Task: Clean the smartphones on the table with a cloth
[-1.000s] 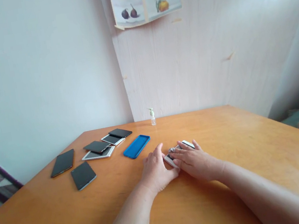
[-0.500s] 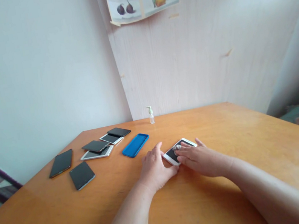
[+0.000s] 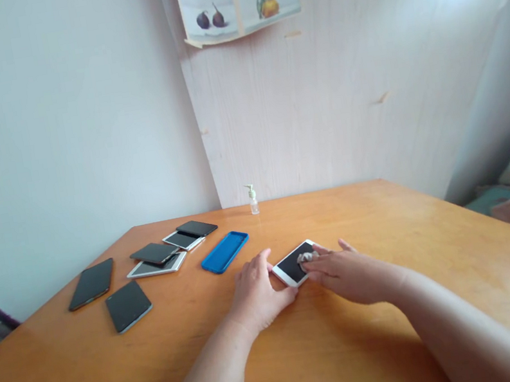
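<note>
White-edged and screen up, a phone (image 3: pixel 291 267) lies aslant on a wooden table (image 3: pixel 289 368) just right of the frame's centre, steadied between the left hand's (image 3: pixel 258 291) thumb and fingers, which curve in a wide, loose C about its left end. The right hand (image 3: pixel 342 274), fingers nearly straight and one splayed off to the side, pins a crumpled wad (image 3: pixel 305 259) to the dark glass beneath its fingertips. Good work here would seem to call for light, even pressure through flat fingers, with the wad kept between skin and screen and strokes carried out to the corners. The bracing grip should hug the edges, leaving the glass free and checking any slide over the smooth wood. A blue case (image 3: pixel 225 253) rests near centre, left of the hands; a pump bottle (image 3: pixel 253 201) stands beyond, towards the wall.
</note>
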Demonstrator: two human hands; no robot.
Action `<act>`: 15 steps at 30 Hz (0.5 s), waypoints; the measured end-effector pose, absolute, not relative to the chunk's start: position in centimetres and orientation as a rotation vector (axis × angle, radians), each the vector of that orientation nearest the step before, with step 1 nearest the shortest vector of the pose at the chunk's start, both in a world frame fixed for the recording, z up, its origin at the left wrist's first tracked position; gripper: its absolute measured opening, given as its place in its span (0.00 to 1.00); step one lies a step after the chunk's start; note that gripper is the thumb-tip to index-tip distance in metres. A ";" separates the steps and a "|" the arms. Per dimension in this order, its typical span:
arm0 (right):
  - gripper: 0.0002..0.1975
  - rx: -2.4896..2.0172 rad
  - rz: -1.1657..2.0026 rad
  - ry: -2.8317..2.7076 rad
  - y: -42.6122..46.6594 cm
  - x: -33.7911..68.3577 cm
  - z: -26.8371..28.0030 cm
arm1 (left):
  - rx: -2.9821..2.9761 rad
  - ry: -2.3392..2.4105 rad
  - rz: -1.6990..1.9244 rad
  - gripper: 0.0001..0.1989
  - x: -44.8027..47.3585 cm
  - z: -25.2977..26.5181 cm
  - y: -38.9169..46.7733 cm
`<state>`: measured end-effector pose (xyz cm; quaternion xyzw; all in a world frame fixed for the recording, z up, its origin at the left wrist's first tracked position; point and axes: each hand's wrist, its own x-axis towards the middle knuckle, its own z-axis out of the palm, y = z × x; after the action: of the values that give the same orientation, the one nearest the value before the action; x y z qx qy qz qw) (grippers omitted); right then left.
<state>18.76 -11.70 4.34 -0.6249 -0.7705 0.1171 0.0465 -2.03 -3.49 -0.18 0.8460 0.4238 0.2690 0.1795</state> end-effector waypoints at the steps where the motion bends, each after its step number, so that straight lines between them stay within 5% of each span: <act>1: 0.23 -2.034 0.292 -2.283 -11.4 19.3 4.2 | 2.391 1.199 0.760 0.42 -2.0 -0.2 -3.4; 5: 0.23 -2.187 0.193 -2.192 -11.2 20.0 4.3 | 2.404 1.180 0.787 0.41 -2.0 -0.5 -3.2; 11: 0.21 -1.625 0.567 -2.474 -12.8 17.6 5.4 | 2.411 1.151 0.825 0.41 -2.1 -0.7 -3.1; 15: 0.22 -1.985 0.313 -2.294 -12.0 19.2 4.7 | 2.404 1.167 0.807 0.40 -2.1 -0.6 -3.2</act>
<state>19.17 -11.96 4.68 -0.6502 -0.7514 0.1024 0.0461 -2.06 -3.19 -0.64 0.8481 0.4116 0.2846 0.1740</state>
